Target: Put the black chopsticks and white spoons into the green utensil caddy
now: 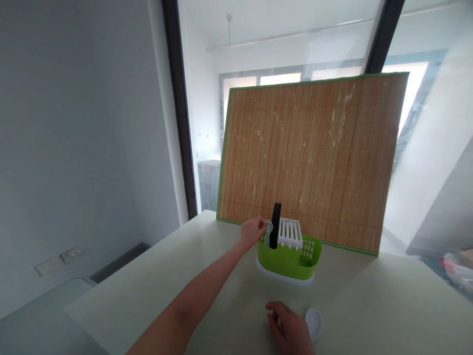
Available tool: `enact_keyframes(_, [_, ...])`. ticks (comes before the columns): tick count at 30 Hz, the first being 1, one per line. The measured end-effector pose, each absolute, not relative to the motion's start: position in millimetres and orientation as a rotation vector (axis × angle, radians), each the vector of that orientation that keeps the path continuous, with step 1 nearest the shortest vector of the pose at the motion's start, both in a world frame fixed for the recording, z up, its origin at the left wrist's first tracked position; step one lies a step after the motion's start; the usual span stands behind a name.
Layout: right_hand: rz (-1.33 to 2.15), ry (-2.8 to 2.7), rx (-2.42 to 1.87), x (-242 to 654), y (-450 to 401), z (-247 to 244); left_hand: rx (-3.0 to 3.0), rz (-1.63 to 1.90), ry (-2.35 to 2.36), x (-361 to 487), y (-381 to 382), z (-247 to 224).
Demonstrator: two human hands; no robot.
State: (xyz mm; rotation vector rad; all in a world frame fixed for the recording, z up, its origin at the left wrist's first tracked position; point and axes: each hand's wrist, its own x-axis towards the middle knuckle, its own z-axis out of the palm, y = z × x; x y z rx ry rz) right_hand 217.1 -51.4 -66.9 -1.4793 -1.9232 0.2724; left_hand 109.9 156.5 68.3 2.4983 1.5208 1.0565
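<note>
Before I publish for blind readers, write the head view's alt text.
The left hand pinches a white spoon at a green caddy holding black sticks. The right hand is beside a rounded white utensil on the table before a brown mat.

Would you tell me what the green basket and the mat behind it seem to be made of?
Green basket: probably moulded plastic with a smooth finish, judging by its even colour and regular cut-outs.
Mat: apparently bamboo or a similar wood, somewhat glossy, given its fine vertical strips and bright glints.
</note>
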Motion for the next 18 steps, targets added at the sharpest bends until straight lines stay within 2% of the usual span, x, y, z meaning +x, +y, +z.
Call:
enact_keyframes(9, [0.251, -1.915, -1.471, 214.5, -53.7, -66.1, 2.477, 1.048, 1.534, 108.0, 157.5, 69.3])
enact_keyframes(18, [0.213, -1.914, -1.409, 217.6, -50.7, -70.0, 2.412, 1.182, 1.492, 96.7, 134.1, 68.3])
